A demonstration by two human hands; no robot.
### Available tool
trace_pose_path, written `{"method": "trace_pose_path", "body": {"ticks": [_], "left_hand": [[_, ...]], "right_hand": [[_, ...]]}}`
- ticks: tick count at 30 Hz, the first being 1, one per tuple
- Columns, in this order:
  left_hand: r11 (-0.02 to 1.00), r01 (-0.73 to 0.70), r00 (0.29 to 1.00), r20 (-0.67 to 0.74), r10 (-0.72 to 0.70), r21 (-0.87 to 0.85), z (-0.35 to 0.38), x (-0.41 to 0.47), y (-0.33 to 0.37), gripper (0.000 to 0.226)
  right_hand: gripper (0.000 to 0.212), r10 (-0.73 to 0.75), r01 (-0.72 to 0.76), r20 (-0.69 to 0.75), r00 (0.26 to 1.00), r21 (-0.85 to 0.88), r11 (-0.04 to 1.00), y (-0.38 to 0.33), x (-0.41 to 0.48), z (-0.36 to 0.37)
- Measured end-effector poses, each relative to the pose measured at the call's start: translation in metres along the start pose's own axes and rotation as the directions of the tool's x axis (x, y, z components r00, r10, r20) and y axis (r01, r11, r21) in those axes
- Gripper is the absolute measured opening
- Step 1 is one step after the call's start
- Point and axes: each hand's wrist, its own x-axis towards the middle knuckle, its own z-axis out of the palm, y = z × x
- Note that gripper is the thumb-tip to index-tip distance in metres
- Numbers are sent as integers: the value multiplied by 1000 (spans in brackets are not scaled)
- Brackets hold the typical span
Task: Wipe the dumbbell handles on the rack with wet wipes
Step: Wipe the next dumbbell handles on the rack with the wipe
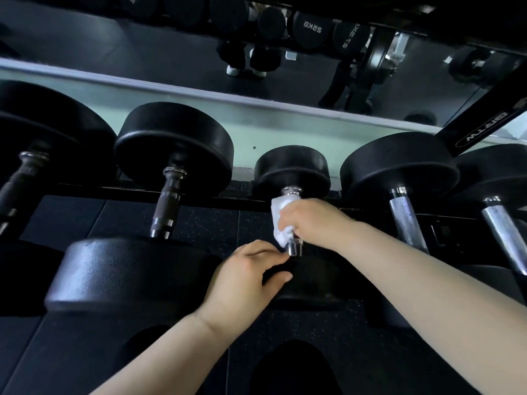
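Note:
A small black dumbbell (291, 169) lies on the rack in the middle of the view, its chrome handle (295, 248) running toward me. My right hand (313, 223) grips that handle with a white wet wipe (278, 220) wrapped round it; the wipe hides most of the bar. My left hand (245, 277) rests on the dumbbell's near head (308, 283), fingers curled over its top edge, thumb by the chrome collar.
Larger dumbbells sit on both sides: a dark knurled handle (166, 203) to the left, chrome handles (405, 220) to the right. A black rack upright (482, 132) slants at the right. A mirror (171, 49) behind shows an upper row and black floor.

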Motion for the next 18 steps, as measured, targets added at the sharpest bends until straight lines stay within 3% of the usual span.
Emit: {"method": "trace_pose_path", "body": {"ticks": [3,8,11,14,16,18], "left_hand": [[1000,4,999,-36,-5,-16,0,-2,0,28],[1000,-2,999,-35,1,-24,2,1,-1,28],[1000,-14,1000,-19,14,-4,3,1,-4,25],[1000,-16,999,-31,16,-10,5,1,-6,27],[1000,-27,999,-42,26,-16,5,3,-6,26],[999,-33,999,-40,33,-6,5,3,-6,26]], "right_hand": [[29,58,-58,-131,990,3,998,9,11,-1],[20,-48,49,116,992,-9,999,-1,-3,17],[23,-125,122,-38,991,-70,990,8,1,11],[24,-97,100,-209,973,2,995,15,7,7],[22,-106,106,-192,976,-14,994,12,1,8],[18,-203,206,-102,974,26,978,11,-9,10]]}}
